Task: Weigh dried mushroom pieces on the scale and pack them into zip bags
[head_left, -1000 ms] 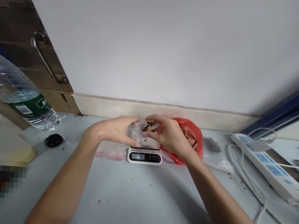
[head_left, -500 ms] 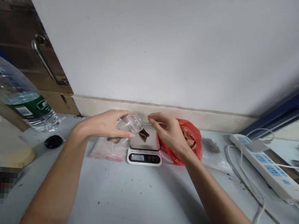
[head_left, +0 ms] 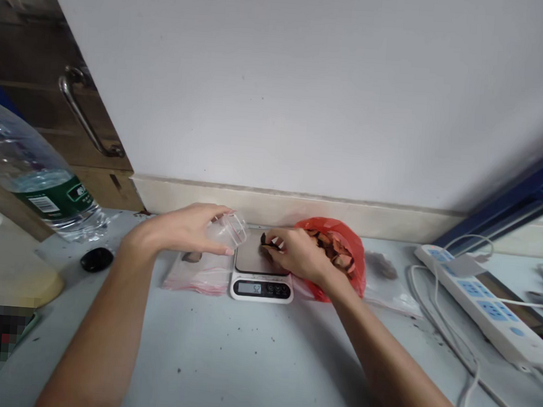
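Observation:
My left hand [head_left: 190, 227] is closed on a clear zip bag [head_left: 229, 230], its mouth held open toward the scale. A small digital kitchen scale [head_left: 249, 251] stands below and between my hands, figures lit on its display. My right hand [head_left: 298, 252] pinches dark, curled pieces of dried peel [head_left: 268, 245] over the scale's plate. Right behind that hand, a red plastic bag [head_left: 360, 253] gapes open, full of brownish-orange dried peel. Beneath my left hand lies a stack of clear zip bags [head_left: 201, 276] with a brown piece visible on it.
At the left are a large water bottle [head_left: 45, 181], a black oval object [head_left: 97, 259] and a pale container [head_left: 7, 259]. On the right, a white power strip [head_left: 487, 305] trails cables [head_left: 466, 341]. A wall [head_left: 278, 105] rises behind the scale.
My right hand has come down and left onto the scale's plate and taken hold of the dried peel there. The left hand's bag has drawn back slightly left; the display figure has dropped.

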